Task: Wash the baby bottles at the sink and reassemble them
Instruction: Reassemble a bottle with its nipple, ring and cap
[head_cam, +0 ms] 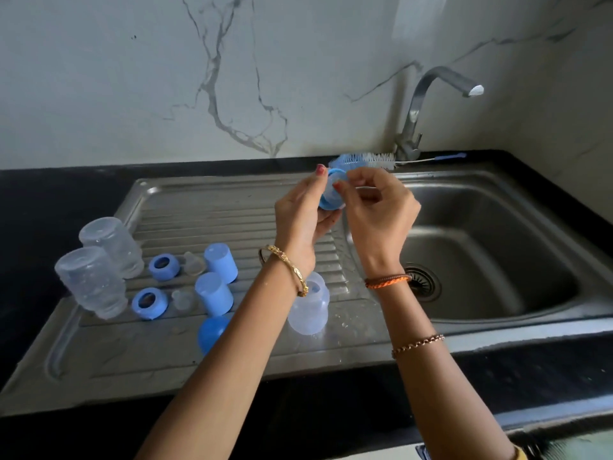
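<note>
Above the sink's drainboard (212, 207), the left hand (303, 210) grips a blue collar ring (331, 194); the right hand (378, 207), touching the ring's right side, pinches the clear teat (333, 192) seated in it.

Both forearms are bare, with no sleeves in sight. The left wrist carries a gold bangle (292, 272) with an ornate patterned band. The right wrist wears a braided orange and brown cord bracelet (387, 280), and farther up that forearm sits a thin copper-toned chain bracelet (418, 344). Fingernails (320, 169) on the left hand (303, 215) are painted dark red.
</note>
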Demonstrator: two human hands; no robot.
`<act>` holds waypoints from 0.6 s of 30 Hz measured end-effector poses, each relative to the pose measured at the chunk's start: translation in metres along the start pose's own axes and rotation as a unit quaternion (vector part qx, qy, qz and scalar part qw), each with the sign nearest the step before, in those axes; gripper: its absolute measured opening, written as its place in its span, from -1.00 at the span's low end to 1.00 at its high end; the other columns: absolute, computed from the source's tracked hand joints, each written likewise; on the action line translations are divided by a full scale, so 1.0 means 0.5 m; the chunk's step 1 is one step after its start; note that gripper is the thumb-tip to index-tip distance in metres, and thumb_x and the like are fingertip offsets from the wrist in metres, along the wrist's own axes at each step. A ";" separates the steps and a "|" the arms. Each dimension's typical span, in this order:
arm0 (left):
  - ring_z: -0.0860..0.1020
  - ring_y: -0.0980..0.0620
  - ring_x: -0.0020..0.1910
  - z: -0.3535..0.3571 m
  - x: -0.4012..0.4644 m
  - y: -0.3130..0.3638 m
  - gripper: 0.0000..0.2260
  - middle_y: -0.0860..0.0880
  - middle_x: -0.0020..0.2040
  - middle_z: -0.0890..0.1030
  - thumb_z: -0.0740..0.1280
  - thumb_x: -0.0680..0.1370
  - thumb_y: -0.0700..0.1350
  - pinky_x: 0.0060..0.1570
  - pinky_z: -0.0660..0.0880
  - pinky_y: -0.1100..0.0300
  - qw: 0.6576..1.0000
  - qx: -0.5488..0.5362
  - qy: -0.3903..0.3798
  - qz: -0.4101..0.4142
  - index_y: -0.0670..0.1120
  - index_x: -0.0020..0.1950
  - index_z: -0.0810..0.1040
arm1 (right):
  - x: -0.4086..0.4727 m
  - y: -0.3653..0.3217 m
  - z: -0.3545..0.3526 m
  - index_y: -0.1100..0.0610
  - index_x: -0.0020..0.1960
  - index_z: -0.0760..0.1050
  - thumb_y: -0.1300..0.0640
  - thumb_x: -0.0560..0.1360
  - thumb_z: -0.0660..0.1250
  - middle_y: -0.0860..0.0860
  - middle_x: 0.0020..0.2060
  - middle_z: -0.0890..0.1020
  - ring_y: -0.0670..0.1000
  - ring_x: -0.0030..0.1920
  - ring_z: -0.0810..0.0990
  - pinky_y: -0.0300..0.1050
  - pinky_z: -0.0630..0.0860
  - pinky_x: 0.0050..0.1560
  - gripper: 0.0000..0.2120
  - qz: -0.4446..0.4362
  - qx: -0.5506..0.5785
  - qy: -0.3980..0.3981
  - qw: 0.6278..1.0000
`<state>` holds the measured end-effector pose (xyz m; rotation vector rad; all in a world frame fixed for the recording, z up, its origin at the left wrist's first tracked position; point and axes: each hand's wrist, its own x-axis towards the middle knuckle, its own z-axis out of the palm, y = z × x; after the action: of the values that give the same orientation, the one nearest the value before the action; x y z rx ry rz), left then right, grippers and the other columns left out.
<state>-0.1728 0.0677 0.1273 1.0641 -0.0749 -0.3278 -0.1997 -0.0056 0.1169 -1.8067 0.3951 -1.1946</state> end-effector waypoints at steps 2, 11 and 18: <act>0.58 0.03 -0.18 0.007 -0.007 -0.011 -0.81 -0.08 -0.16 0.59 0.25 0.57 -0.02 -0.23 0.56 0.28 1.000 -0.003 -0.015 -0.010 -0.12 0.01 0.56 | -0.010 0.001 -0.009 0.19 -0.20 0.63 0.26 0.33 0.47 0.07 -0.29 0.65 -0.01 -0.32 0.61 -0.11 0.54 -0.20 -0.94 -0.023 -0.031 0.014 0.999; 0.62 -0.12 -0.11 0.060 -0.025 -0.105 -0.85 -0.19 0.01 0.58 0.16 0.62 -0.14 -0.23 0.57 0.23 0.996 0.073 -0.022 0.043 -0.13 0.09 0.50 | -0.001 0.057 -0.142 0.18 0.00 0.60 0.32 0.41 0.42 0.01 -0.22 0.64 -0.08 -0.26 0.56 -0.18 0.53 -0.13 -0.82 0.084 0.100 -0.048 0.990; 0.60 -0.12 -0.09 0.072 -0.047 -0.206 -0.83 -0.11 -0.12 0.60 0.25 0.58 -0.14 -0.06 0.58 -0.01 0.964 0.241 -0.016 0.108 -0.16 0.10 0.57 | -0.036 0.129 -0.184 0.33 0.09 0.54 0.35 0.51 0.26 0.12 -0.18 0.63 -0.07 -0.23 0.61 -0.28 0.56 -0.21 -0.81 0.198 0.153 -0.111 0.962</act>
<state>-0.2264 -0.0014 0.0577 1.5186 -0.3103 -0.1296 -0.2736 -0.0748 0.0653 -1.4843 0.3952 -0.7206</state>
